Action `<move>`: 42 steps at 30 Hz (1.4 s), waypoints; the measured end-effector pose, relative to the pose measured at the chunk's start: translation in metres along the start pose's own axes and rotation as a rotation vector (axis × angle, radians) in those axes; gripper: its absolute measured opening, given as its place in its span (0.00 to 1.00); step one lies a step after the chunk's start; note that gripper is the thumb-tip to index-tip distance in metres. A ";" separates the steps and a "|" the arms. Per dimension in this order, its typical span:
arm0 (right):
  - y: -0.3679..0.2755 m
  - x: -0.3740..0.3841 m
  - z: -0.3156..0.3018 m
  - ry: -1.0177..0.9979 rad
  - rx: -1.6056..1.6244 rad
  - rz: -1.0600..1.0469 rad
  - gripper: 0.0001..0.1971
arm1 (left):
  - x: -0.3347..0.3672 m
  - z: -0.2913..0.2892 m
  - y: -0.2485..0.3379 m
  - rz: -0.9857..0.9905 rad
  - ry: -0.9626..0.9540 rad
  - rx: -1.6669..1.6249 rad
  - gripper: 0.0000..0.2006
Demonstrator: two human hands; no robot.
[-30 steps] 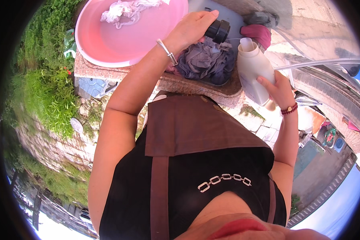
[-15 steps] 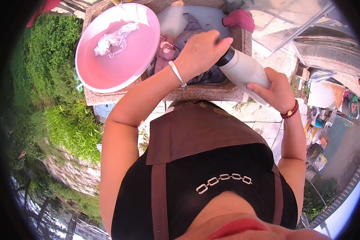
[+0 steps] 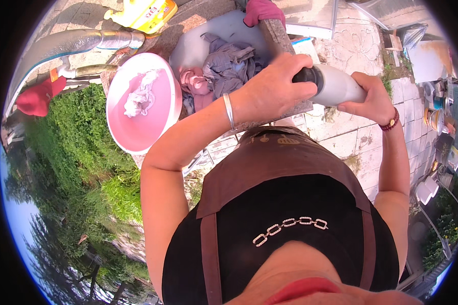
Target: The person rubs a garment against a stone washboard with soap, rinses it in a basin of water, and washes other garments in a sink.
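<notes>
Out in front of my apron, to the right of the stone sink (image 3: 276,36), I hold a whitish bottle (image 3: 340,85) tilted nearly level. My left hand (image 3: 269,87), a silver bangle at its wrist, is closed over the bottle's black cap (image 3: 309,79). My right hand (image 3: 375,99), wearing a beaded bracelet, grips the other end. Wet grey clothes (image 3: 229,63) and a pink garment (image 3: 194,82) lie in the sink. Left of them, a pink basin (image 3: 116,109) contains water and a white cloth (image 3: 141,96).
A pink glove or cloth (image 3: 264,11) hangs over the sink's far corner. Behind the basin lie a yellow jug (image 3: 147,14) and a thick silvery pipe (image 3: 86,41). At far left is a red cap-like item (image 3: 39,96) beside green plants (image 3: 81,132). Assorted clutter (image 3: 435,109) lines the right side.
The view has turned, and the bottle has moved right, away from above the sink. It is closer to level now. My left fingers wrap further round the cap.
</notes>
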State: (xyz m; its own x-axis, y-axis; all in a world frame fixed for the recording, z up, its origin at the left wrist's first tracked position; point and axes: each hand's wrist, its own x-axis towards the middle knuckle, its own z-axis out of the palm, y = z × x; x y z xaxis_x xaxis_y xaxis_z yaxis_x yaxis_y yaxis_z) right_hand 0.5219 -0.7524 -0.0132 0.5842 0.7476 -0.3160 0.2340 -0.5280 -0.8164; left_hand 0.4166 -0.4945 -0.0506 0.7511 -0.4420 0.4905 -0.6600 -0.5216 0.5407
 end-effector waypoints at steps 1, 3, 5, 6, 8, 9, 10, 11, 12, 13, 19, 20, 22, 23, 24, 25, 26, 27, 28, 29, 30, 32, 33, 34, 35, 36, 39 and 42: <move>0.009 -0.007 -0.003 0.024 0.012 0.008 0.20 | 0.009 0.002 0.001 0.077 -0.093 0.006 0.13; 0.034 -0.019 -0.005 0.063 0.039 0.017 0.21 | 0.024 0.011 0.003 0.078 -0.167 0.016 0.15; 0.058 -0.029 -0.001 0.129 0.017 0.013 0.22 | 0.036 0.028 0.004 -0.029 -0.158 -0.031 0.16; 0.067 -0.033 0.004 0.167 0.034 0.002 0.22 | 0.037 0.036 0.008 -0.237 -0.066 -0.174 0.17; 0.084 -0.039 0.007 0.206 0.023 0.008 0.24 | 0.048 0.049 0.009 -0.575 -0.211 -0.098 0.20; 0.092 -0.041 0.008 0.187 0.042 0.077 0.24 | 0.054 0.056 0.007 -0.746 -0.284 -0.057 0.22; 0.099 -0.042 0.008 0.166 0.061 0.146 0.24 | 0.053 0.074 -0.005 -0.821 -0.288 -0.196 0.22; 0.106 -0.044 0.008 0.143 0.077 0.214 0.24 | 0.056 0.085 -0.009 -0.800 -0.282 -0.230 0.21; 0.115 -0.046 0.009 0.128 0.142 0.281 0.25 | 0.060 0.096 -0.013 -0.781 -0.275 -0.264 0.20; 0.125 -0.049 0.008 0.112 0.119 0.286 0.25 | 0.063 0.105 -0.017 -0.764 -0.265 -0.298 0.19; 0.204 -0.053 0.018 0.117 0.028 0.144 0.34 | 0.075 0.140 -0.032 0.028 -0.667 0.053 0.16; 0.208 -0.046 0.015 0.072 0.111 0.231 0.34 | 0.074 0.147 -0.037 -0.002 -0.662 0.083 0.15; 0.237 -0.027 0.023 0.038 0.092 0.295 0.34 | 0.063 0.152 -0.047 -0.112 -0.631 0.128 0.16; 0.256 -0.016 0.033 0.019 0.084 0.326 0.34 | 0.053 0.150 -0.051 -0.237 -0.529 0.141 0.17; 0.279 -0.007 0.045 0.062 0.135 0.288 0.33 | 0.041 0.150 -0.053 -0.355 -0.424 0.144 0.17; 0.300 0.004 0.055 0.064 0.168 0.302 0.33 | 0.026 0.147 -0.053 -0.474 -0.315 0.155 0.18; 0.319 0.017 0.064 0.068 0.201 0.315 0.34 | 0.006 0.143 -0.054 -0.581 -0.288 0.139 0.19; 0.336 0.035 0.075 0.067 0.237 0.321 0.34 | -0.020 0.135 -0.050 -0.693 -0.262 0.130 0.20; 0.355 0.053 0.086 0.050 0.246 0.380 0.34 | -0.045 0.132 -0.044 -0.760 -0.222 0.164 0.19; 0.371 0.076 0.097 0.026 0.256 0.430 0.34 | -0.069 0.129 -0.034 -0.833 -0.182 0.209 0.18; 0.384 0.099 0.104 0.006 0.264 0.485 0.34 | -0.093 0.130 -0.025 -0.862 -0.101 0.226 0.17; 0.395 0.150 0.120 -0.024 0.244 0.499 0.35 | -0.133 0.137 -0.009 -0.930 -0.042 0.283 0.16; 0.401 0.175 0.128 -0.050 0.263 0.519 0.34 | -0.146 0.140 -0.006 -0.959 -0.063 0.315 0.17; 0.405 0.199 0.139 -0.031 0.326 0.500 0.34 | -0.160 0.142 -0.005 -0.987 -0.086 0.345 0.17; 0.413 0.224 0.152 -0.013 0.390 0.483 0.34 | -0.164 0.143 -0.007 -0.968 -0.123 0.396 0.18; 0.433 0.250 0.166 0.039 0.397 0.445 0.32 | -0.163 0.145 -0.013 -0.934 -0.163 0.438 0.19; 0.448 0.328 0.190 0.069 0.278 0.409 0.32 | -0.171 0.156 -0.021 -0.936 -0.158 0.515 0.23; 0.430 0.376 0.231 0.082 0.577 0.373 0.29 | -0.171 0.157 -0.011 -0.991 -0.115 0.534 0.24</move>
State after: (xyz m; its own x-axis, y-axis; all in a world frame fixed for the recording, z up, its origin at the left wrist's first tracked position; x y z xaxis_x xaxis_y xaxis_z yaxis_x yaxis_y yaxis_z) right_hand 0.6625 -0.6047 -0.5949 0.6076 0.5131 -0.6063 -0.4314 -0.4277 -0.7943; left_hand 0.2982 -0.5282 -0.2474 0.9545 0.2893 -0.0721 0.2977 -0.9121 0.2817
